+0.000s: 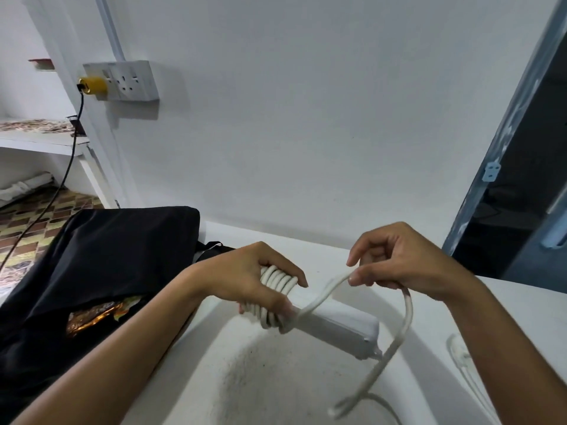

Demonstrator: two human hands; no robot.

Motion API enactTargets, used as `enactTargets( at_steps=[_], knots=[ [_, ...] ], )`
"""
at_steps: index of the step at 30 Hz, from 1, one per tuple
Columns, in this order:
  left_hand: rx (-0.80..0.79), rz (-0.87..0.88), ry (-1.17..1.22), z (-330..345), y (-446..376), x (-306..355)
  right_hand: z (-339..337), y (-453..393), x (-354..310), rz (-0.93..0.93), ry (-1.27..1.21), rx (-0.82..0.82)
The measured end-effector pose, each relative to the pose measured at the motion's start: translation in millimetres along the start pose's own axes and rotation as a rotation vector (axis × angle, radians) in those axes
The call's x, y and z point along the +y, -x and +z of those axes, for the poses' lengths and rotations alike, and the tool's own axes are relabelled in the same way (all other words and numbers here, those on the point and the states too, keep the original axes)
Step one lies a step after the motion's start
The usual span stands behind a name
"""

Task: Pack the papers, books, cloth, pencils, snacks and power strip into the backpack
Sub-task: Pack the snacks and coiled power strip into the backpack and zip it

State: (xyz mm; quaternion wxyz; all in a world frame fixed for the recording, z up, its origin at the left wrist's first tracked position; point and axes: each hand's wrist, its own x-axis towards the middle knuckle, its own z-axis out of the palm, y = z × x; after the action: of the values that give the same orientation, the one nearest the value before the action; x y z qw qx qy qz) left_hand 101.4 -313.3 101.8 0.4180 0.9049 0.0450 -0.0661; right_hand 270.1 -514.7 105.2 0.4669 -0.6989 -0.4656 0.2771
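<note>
We hold the white power strip (340,328) above the white table (521,305), one end of it wrapped in several turns of its own white cord (406,320). Our left hand (245,277) grips that wrapped end: the fingers (276,302) are curled round the coils and the strip, and the thumb lies pressed along the top of the turns, its tip pointing right. The free end of the strip sticks out down and to the right, clear of the table.

Our right hand (399,262) pinches the loose run of cord between thumb and forefinger, close together, while the other fingers are curled in behind; we cannot tell whether they touch the cord too. From the pinch one stretch of cord slants down left to the coils, and the other arcs over and hangs down past the strip's free end to a blurred tip low in view.

The black backpack (107,256) lies at the left edge of the table, just beside our left forearm, its opening showing a shiny copper-coloured snack packet (92,317); any print on it is too blurred to read. We find no legible writing on the strip.

On the wall behind, a white socket panel (129,81) carries a yellow plug (93,85) with a black cable (66,176) dropping to the patterned floor.
</note>
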Motion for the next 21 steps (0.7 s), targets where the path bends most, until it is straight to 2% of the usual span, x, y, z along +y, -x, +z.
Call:
enactTargets(
  at_steps=[4,6,8,12,15,17,19,21],
  knots=[
    [-0.040,0.139,0.406,12,-4,-23,25,-12,18,0.003,-0.327,-0.111],
    [-0.012,0.159,0.653,20,-8,-30,46,-16,24,0.016,-0.447,-0.010],
    [0.033,0.152,0.887,28,-12,-35,70,-18,27,0.035,-0.529,0.170],
    [0.095,0.121,1.160,38,-16,-35,106,-26,43,-0.127,-0.198,0.355],
    [0.167,0.045,1.249,42,-14,-36,110,-25,42,-0.140,0.021,0.329],
    [0.191,0.004,1.225,44,-15,-35,108,-23,38,-0.095,0.135,0.274],
    [0.215,-0.008,1.189,45,-17,-34,102,-24,37,-0.015,0.159,0.240],
    [0.275,-0.050,1.189,45,-19,-34,98,-24,35,0.061,0.041,0.248]
  ],
)
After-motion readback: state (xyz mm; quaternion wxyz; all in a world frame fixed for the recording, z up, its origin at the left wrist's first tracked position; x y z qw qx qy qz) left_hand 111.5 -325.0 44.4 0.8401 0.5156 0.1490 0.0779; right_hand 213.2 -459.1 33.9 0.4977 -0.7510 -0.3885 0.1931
